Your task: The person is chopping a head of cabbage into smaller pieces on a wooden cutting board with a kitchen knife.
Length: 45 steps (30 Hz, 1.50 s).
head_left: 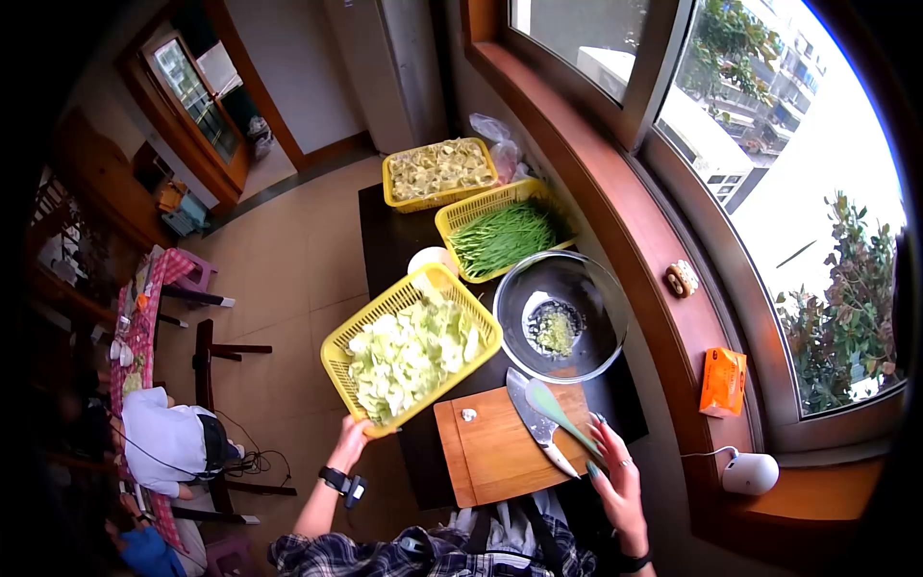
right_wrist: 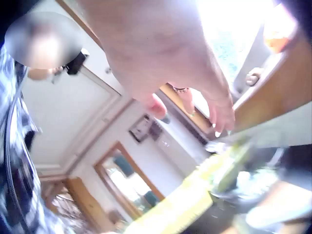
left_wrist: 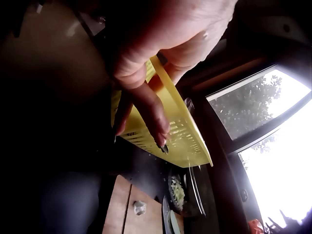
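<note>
A yellow basket [head_left: 332,361] of chopped pale green leaves [head_left: 409,356] is held tilted by my left hand [head_left: 353,442] at its near corner. In the left wrist view, the fingers of my left hand [left_wrist: 146,92] curl round the rim of the basket [left_wrist: 183,131]. My right hand [head_left: 620,481], fingers spread, holds nothing, beside the handle of a green spatula [head_left: 548,404]. A knife [head_left: 529,418] lies next to the spatula on the wooden board [head_left: 481,452]. Behind the board, a glass bowl [head_left: 615,341] holds chopped bits [head_left: 555,329]. My right hand [right_wrist: 170,58] hangs with parted fingers in the right wrist view.
Farther back stand a yellow basket of green stalks [head_left: 505,238] and one of pale pieces [head_left: 442,170]. A small white piece [head_left: 468,414] lies on the board. An orange packet [head_left: 722,382] and a white device [head_left: 750,473] sit on the windowsill. People sit at a table [head_left: 139,337] far left.
</note>
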Motion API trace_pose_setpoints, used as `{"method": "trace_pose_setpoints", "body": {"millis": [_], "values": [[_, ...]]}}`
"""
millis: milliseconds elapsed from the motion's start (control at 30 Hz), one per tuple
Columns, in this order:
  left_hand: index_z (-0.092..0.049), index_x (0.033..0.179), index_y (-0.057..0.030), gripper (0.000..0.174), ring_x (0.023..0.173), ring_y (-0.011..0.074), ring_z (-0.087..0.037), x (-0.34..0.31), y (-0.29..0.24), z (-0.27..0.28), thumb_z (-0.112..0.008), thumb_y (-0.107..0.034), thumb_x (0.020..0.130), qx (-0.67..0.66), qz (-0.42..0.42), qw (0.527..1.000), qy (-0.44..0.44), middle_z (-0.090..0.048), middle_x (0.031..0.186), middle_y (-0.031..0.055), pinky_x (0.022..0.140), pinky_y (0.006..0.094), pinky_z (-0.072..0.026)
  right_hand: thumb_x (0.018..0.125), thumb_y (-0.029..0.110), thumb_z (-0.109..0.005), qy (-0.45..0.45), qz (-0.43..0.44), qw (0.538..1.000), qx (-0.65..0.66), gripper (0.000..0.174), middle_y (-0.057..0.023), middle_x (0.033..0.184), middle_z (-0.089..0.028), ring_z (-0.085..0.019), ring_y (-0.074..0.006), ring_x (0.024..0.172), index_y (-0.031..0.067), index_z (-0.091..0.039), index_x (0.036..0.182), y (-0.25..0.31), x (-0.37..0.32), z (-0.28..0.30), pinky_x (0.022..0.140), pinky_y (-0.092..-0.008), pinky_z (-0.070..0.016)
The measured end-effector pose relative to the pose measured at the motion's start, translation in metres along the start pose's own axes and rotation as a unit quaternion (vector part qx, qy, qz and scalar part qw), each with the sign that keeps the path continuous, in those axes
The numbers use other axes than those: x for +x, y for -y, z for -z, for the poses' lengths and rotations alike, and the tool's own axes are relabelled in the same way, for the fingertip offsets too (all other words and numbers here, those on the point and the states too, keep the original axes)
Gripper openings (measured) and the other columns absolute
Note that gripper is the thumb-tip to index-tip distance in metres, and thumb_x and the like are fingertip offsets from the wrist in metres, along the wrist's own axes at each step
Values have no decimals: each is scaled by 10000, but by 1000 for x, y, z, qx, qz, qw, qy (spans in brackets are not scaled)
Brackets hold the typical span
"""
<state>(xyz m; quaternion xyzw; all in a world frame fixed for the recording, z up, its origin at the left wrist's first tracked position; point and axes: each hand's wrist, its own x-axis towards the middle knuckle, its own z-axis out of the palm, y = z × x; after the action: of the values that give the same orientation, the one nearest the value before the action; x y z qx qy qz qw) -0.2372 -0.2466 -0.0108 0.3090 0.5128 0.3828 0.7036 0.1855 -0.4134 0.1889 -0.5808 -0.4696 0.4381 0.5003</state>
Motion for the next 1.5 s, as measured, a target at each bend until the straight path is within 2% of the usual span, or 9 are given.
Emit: {"method": "trace_pose_setpoints", "body": {"millis": [100, 200, 433, 633, 833, 933, 1067, 1300, 1500], "values": [[-490, 1114, 81, 342, 913, 248, -610, -6, 18, 12, -462, 49, 775, 23, 12, 999, -22, -573, 1047, 135, 794, 391, -533, 824, 150, -554, 266, 52, 900, 341, 683, -264, 1438, -244, -245, -313, 1358, 22, -243, 1419, 87, 2, -13, 1084, -471, -202], [-521, 1088, 65, 316, 899, 234, -613, -18, 20, -2, -470, 26, 779, 50, 26, 998, -16, -594, 1005, 121, 758, 366, -538, 836, 208, -564, 397, 149, 825, 373, 655, -270, 1392, -314, -369, -300, 1279, -13, -290, 1387, 132, 17, -33, 1057, -491, -252], [-498, 1078, 74, 295, 884, 275, -624, -3, 36, 11, -456, 20, 791, 47, 52, 997, 18, -586, 1001, 146, 773, 416, -545, 845, 582, -485, 649, 180, 653, 345, 1028, -372, 1432, -12, -77, -426, 1365, -183, -32, 1359, 142, -10, -56, 1101, -453, -114], [-488, 1067, 72, 259, 941, 277, -614, 32, 40, 38, -432, 8, 822, 63, 24, 997, 37, -577, 994, 128, 786, 420, -550, 894, 465, -497, 501, 226, 686, 478, 863, -405, 1388, -161, -177, -463, 1334, -208, -176, 1330, 162, -31, -78, 1068, -523, -177], [-500, 1132, 78, 335, 927, 236, -619, 47, 14, 31, -472, 22, 804, 123, 57, 989, 56, -598, 1039, 148, 772, 378, -546, 872, 382, -563, 485, 227, 802, 263, 729, -330, 1425, -198, -221, -433, 1334, -64, -284, 1377, 169, -17, -29, 1060, -542, -206], [-452, 1193, 70, 364, 961, 258, -610, 53, 16, 27, -472, 1, 836, 157, 74, 981, 82, -576, 1103, 158, 794, 388, -545, 824, 306, -625, 208, 251, 900, 289, 606, -103, 1335, -458, -305, -383, 1299, 152, -403, 1366, 203, -30, -36, 1067, -550, -204], [-382, 1269, 28, 401, 976, 268, -609, 44, 11, 16, -461, -52, 884, 145, 106, 979, 91, -546, 1157, 171, 804, 419, -547, 799, 136, -664, 469, 206, 816, 268, 159, 155, 939, -588, -437, -51, 1162, 271, -734, 848, 236, 2, -9, 1094, -540, -137], [-232, 1389, -52, 680, 1262, 284, -360, 33, 31, 11, -577, -313, 865, 290, -16, 956, -43, -342, 1375, 151, 954, 510, -392, 762, -11, -649, 340, 413, 700, 474, 229, -27, 1149, -586, -535, -196, 1129, 98, -672, 963, 215, -28, -35, 1069, -418, -293], [-268, 1349, 4, 742, 1333, 410, -173, -24, 22, -55, -644, -108, 719, 511, -392, 749, -159, -162, 1434, 239, 1084, 480, -206, 717, -57, -625, 368, 413, 662, 506, 291, -64, 1150, -590, -538, -201, 1134, 97, -653, 961, 208, -48, -2, 1073, -457, -274]]}}
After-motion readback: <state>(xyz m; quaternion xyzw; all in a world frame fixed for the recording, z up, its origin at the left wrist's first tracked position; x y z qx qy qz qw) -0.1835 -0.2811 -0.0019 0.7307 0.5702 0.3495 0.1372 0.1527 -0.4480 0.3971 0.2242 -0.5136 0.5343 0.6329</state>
